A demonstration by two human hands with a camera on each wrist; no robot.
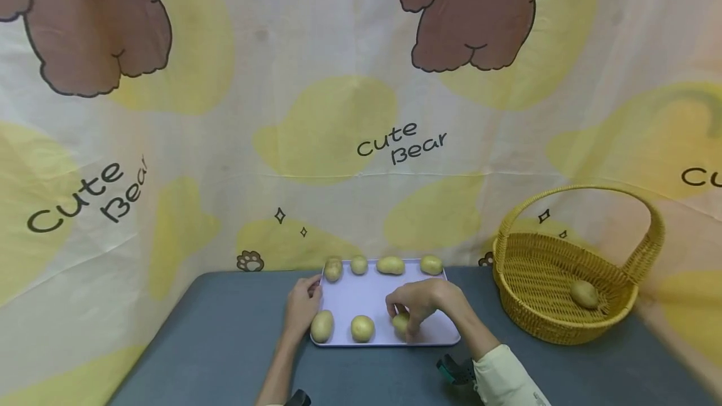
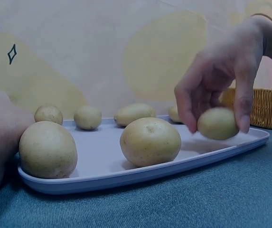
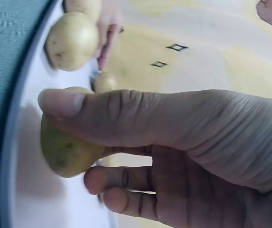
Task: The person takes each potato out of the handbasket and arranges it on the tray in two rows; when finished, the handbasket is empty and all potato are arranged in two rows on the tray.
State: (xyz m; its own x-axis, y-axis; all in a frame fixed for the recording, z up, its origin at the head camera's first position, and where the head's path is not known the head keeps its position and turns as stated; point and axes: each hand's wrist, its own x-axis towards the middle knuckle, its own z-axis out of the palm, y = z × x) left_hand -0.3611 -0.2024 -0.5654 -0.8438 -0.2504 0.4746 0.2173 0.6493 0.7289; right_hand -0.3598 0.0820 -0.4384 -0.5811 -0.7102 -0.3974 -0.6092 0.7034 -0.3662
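On the table lies a pale lilac tray [image 1: 361,296] with potatoes along its far and near sides. My right hand [image 1: 420,302] pinches a small potato [image 2: 217,123] between thumb and fingers, over the near right part of the tray. Whether that potato touches the tray I cannot tell. My left hand [image 1: 302,306] grips the tray's left edge. Close to it sit a near-left potato [image 1: 322,326] and a far-left potato [image 1: 333,269]. A round potato [image 2: 150,142] rests between the near-left one and the pinched one.
A yellow wicker basket [image 1: 555,327] with a tall handle stands right of the tray, one potato [image 1: 584,294] inside. Three more potatoes, one of them oblong [image 1: 390,265], line the tray's far side. A printed cloth [image 1: 316,136] hangs behind the grey-blue table [image 1: 225,337].
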